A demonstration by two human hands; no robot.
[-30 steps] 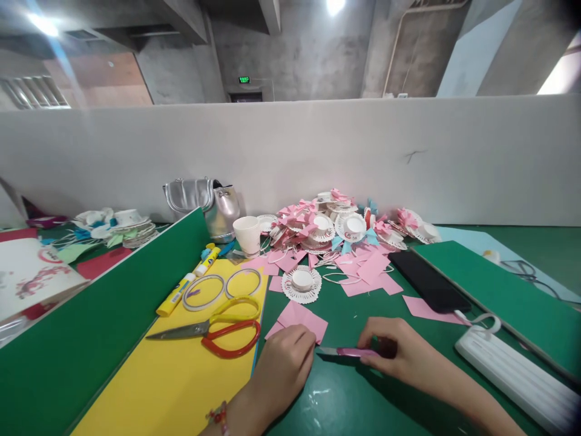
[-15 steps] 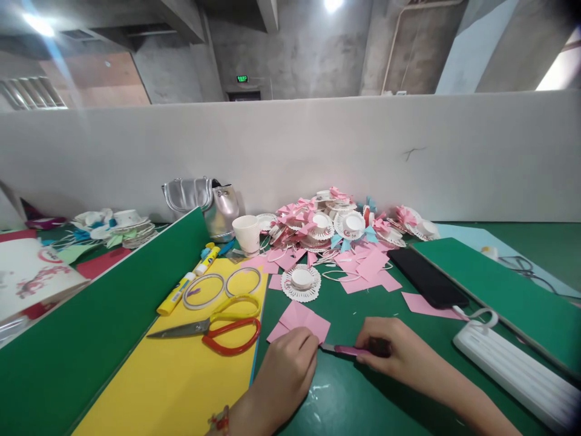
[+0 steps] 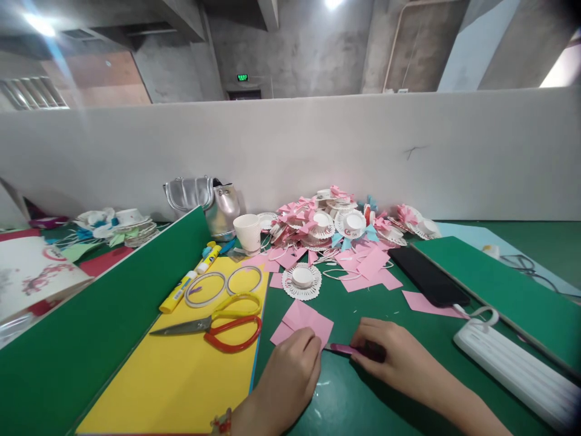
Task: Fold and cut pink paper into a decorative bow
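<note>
My left hand (image 3: 293, 363) is closed, fingers bunched on the near right corner of a folded pink paper square (image 3: 295, 318) on the green table. Creases cross the paper's upper face. My right hand (image 3: 381, 348) grips a slim purple-handled cutting tool (image 3: 340, 349), whose kind I cannot tell. Its short metal blade points left and reaches the paper's edge beside my left fingertips. Just beyond the paper lies a small white paper hat (image 3: 302, 277) with a fringed brim.
Large scissors (image 3: 218, 325), tape rings (image 3: 205, 289) and glue sticks (image 3: 178, 292) lie on yellow paper at left. Behind stand a paper cup (image 3: 247, 233) and a heap of decorated hats (image 3: 318, 225). A phone (image 3: 426, 275) and power strip (image 3: 512, 369) are at right. A green divider (image 3: 113, 303) borders the left.
My right hand has moved slightly left, bringing the blade closer to the paper and my left fingers. The paper and left hand have shifted a little to the right in view.
</note>
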